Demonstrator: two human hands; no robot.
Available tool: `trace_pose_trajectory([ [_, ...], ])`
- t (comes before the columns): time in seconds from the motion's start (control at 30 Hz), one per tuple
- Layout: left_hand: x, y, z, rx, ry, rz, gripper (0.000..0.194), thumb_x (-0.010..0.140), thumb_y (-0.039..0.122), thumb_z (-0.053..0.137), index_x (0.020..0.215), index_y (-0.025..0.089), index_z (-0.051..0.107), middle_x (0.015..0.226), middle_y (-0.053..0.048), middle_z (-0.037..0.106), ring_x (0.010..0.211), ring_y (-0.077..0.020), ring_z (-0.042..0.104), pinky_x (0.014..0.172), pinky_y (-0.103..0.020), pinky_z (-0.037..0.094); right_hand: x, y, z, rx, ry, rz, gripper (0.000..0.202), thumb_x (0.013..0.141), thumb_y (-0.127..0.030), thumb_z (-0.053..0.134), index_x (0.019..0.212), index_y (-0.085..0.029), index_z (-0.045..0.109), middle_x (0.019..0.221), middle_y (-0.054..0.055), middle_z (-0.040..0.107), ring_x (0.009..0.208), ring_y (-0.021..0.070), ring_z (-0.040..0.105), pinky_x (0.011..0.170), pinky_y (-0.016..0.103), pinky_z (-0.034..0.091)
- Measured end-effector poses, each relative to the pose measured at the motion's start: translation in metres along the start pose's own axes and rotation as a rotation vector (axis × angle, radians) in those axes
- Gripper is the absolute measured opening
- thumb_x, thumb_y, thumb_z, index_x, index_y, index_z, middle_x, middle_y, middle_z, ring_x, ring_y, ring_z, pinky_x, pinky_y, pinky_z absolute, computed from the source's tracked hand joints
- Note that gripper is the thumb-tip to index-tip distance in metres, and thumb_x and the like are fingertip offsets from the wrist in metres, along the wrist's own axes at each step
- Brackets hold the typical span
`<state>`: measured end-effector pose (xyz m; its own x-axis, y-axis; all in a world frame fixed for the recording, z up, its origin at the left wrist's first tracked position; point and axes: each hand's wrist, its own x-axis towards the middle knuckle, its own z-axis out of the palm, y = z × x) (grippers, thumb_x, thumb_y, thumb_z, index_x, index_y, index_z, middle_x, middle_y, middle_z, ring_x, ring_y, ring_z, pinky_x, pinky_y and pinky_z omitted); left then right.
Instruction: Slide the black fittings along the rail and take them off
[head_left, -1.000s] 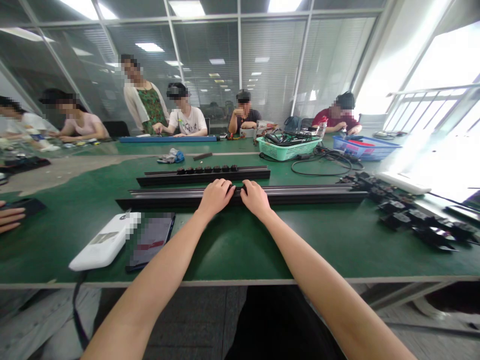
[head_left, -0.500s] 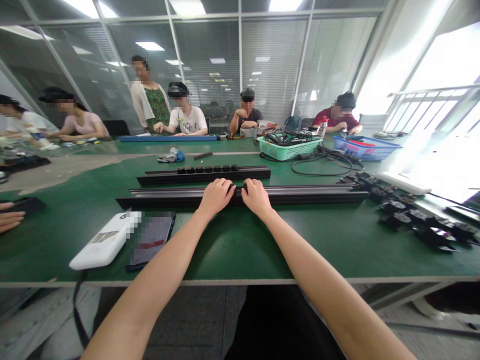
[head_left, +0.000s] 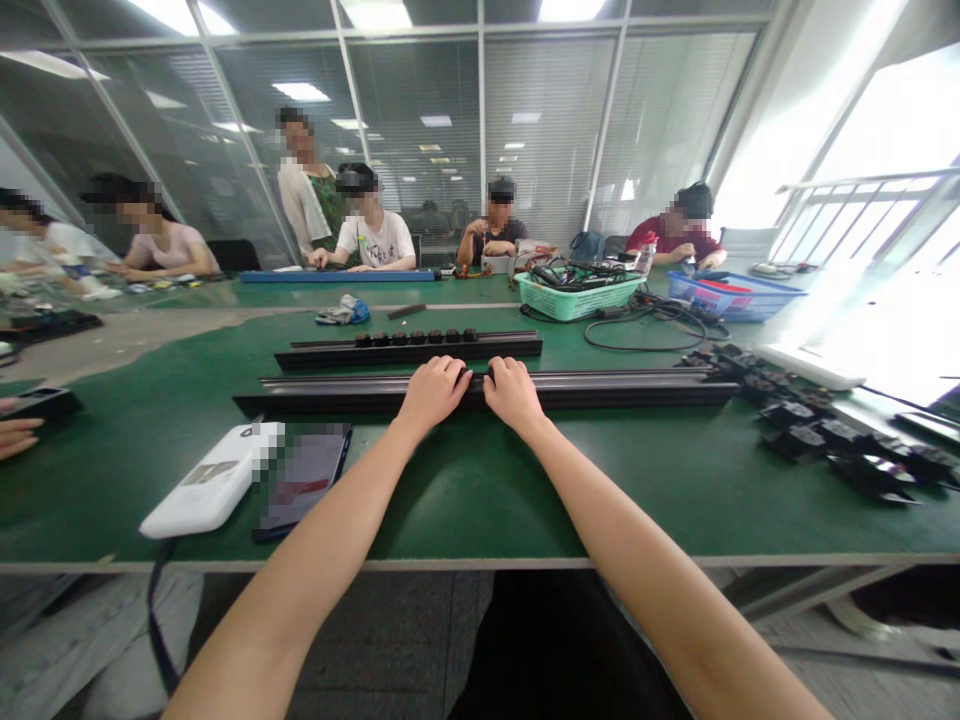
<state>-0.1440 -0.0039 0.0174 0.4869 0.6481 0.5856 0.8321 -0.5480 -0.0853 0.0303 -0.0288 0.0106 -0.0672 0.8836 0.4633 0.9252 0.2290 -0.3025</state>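
Both of my hands rest at the middle of a long black rail (head_left: 630,393) that lies across the green table (head_left: 480,490). My left hand (head_left: 437,388) has its fingers curled over the rail, closed on something dark and small that I cannot make out. Just to its right, with a narrow gap between them, my right hand (head_left: 511,388) is curled the same way over a dark part too hidden to name. Behind them lies a shorter black rail (head_left: 337,355) with several small black pieces (head_left: 416,338) in a row.
A white device (head_left: 206,485) and a phone (head_left: 304,480) lie at the front left. Several black parts (head_left: 810,420) are heaped at the right. Farther back stand a green basket (head_left: 577,298) and a blue basket (head_left: 739,298). Another person's hand (head_left: 16,432) is at the left edge.
My hands and the rails look unmoved. At the left edge, the other person's hand and the dark object by it have shifted slightly left. The standing person has moved a little right.
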Motion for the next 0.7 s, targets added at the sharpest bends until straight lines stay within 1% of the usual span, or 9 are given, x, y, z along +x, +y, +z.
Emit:
trace_pose_trajectory([
  [0.3, -0.0001, 0.0007, 0.0002, 0.003, 0.002, -0.002, 0.032, 0.109, 0.036, 0.040, 0.110, 0.020, 0.068, 0.110, -0.012, 0.072, 0.104, -0.0279, 0.065, 0.092, -0.041, 0.052, 0.0020, 0.0075, 0.0029, 0.034, 0.019, -0.001, 0.025, 0.101, -0.015, 0.045, 0.121, -0.012, 0.061, 0.121, 0.019, 0.064, 0.115, 0.0290, 0.057, 0.095, 0.037, 0.048],
  [0.43, -0.0002, 0.0003, 0.0006, 0.011, 0.001, -0.002, 0.032, 0.109, 0.036, 0.040, 0.111, 0.020, 0.067, 0.110, -0.012, 0.072, 0.104, -0.0278, 0.065, 0.092, -0.040, 0.052, 0.0024, 0.0087, 0.0053, 0.056, 0.029, -0.004, 0.028, 0.099, -0.011, 0.045, 0.121, -0.012, 0.061, 0.121, 0.019, 0.063, 0.116, 0.0302, 0.056, 0.096, 0.039, 0.048],
  [0.57, -0.0002, 0.0004, 0.0002, 0.006, 0.002, 0.000, 0.031, 0.109, 0.036, 0.041, 0.111, 0.020, 0.068, 0.110, -0.012, 0.072, 0.104, -0.0273, 0.065, 0.092, -0.040, 0.052, 0.0025, 0.0090, 0.0072, 0.072, 0.029, -0.005, 0.028, 0.097, -0.009, 0.045, 0.121, -0.011, 0.060, 0.123, 0.020, 0.062, 0.117, 0.0308, 0.054, 0.097, 0.039, 0.048],
  [0.7, 0.0002, 0.0006, 0.0002, 0.011, -0.007, -0.004, 0.031, 0.109, 0.035, 0.042, 0.111, 0.019, 0.068, 0.110, -0.012, 0.072, 0.105, -0.0276, 0.065, 0.092, -0.040, 0.052, 0.0034, 0.0092, 0.0081, 0.072, 0.028, -0.004, 0.029, 0.096, -0.007, 0.045, 0.120, -0.012, 0.060, 0.122, 0.020, 0.061, 0.117, 0.0308, 0.054, 0.098, 0.040, 0.047],
])
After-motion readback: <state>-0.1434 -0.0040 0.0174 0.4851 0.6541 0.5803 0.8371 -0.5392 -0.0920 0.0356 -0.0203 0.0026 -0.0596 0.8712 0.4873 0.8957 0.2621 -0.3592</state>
